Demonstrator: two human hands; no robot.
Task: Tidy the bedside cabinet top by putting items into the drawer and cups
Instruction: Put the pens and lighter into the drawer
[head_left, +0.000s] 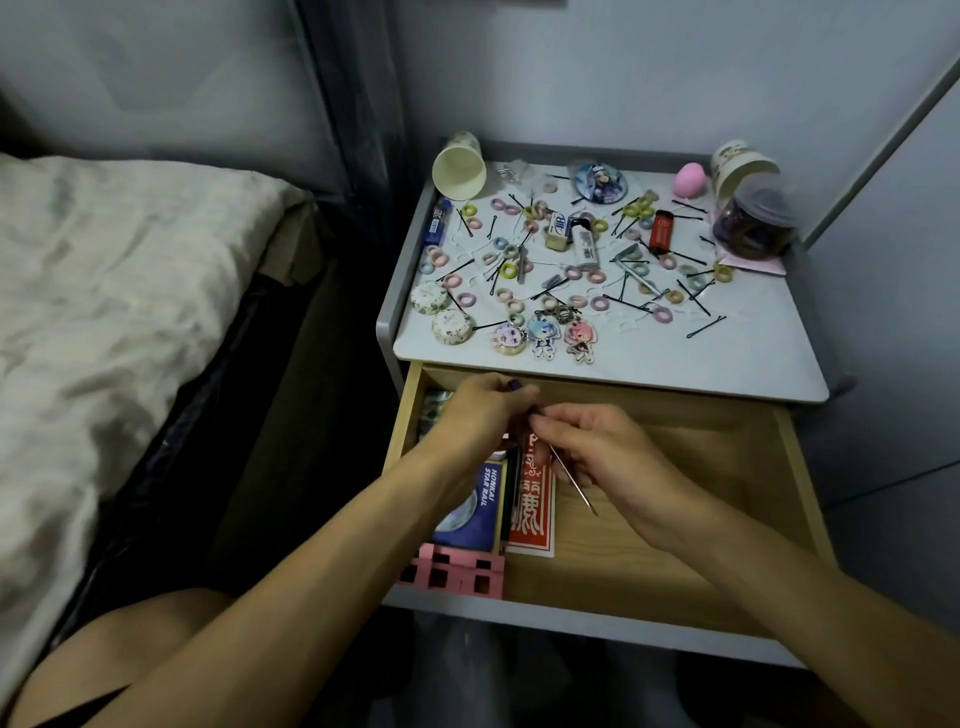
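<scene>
Both my hands hover over the open wooden drawer (675, 519). My right hand (592, 447) pinches a thin metal tool (574, 486) that slants down to the right. My left hand (480, 410) is curled round a small dark purple thing (514, 385); what it is I cannot tell. The two hands meet fingertip to fingertip. Behind them the grey cabinet top (727, 358) is strewn with several small hair ties, black hairpins, three character keychains (545, 335), lighters and an eraser. One paper cup (460, 166) lies tilted at the back left, another (740, 166) at the back right.
In the drawer's left part lie a blue card pack (480, 514), a red packet (535, 514) and a pink holder (457, 571). A clear jar (758, 218) and a pink sponge (693, 176) stand at the back right. The bed (104, 312) lies to the left.
</scene>
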